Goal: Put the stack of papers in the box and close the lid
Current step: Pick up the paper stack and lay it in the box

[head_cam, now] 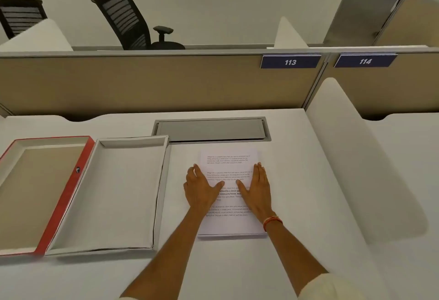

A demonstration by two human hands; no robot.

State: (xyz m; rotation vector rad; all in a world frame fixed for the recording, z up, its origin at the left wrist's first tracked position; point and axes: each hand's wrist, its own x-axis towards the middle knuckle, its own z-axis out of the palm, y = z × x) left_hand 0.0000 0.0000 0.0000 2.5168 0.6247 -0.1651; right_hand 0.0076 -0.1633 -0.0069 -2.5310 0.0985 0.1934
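Fingers [195,176] of my left hand [200,189] lie extended and flat along the left edge of the stack of papers [229,157], thumb pointing inward across the printed text; nothing is clasped. Proceeding left to right across the desk [297,181]: the lid [64,195], red-edged with a tan interior, lies folded open and flat at far left; hinged to its right side, the box [118,193] sits open, its grey tray holding nothing; the stack of papers rests on the desk just beside the box's right wall, apart from it, squared and printed side up. My right hand [257,190] presses flat on the right half of the top sheet, fingers straight, thumb angled toward the left thumb, the two tips near but not touching; an orange band [272,221] circles that wrist. Behind the stack, a grey cable hatch [211,130] is set into the desk; a white divider [356,157] bounds the right side.
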